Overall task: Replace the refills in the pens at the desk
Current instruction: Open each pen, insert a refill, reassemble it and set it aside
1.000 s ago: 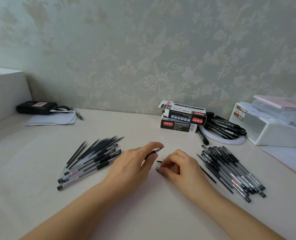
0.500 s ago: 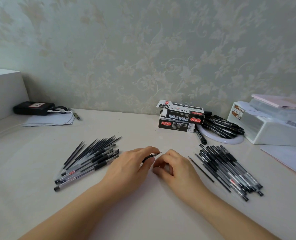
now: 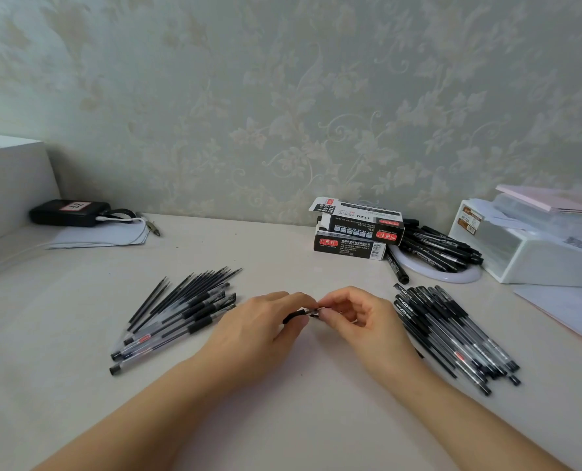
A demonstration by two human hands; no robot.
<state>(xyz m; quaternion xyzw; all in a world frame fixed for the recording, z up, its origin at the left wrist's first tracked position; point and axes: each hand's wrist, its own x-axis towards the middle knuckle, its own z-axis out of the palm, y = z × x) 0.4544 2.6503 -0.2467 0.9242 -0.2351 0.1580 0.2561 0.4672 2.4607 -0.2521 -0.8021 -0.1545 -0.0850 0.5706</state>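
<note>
Pen (image 3: 294,317): light, slim, slippery | left hand (image 3: 259,329) grips barrel | right hand (image 3: 357,317) fingers pinch the tip end

One black-gripped pen (image 3: 294,316) was held at the desk (image 3: 283,419) centre; loose refills (image 3: 194,287) lay left of it, assembled pens (image 3: 453,334) right.
</note>
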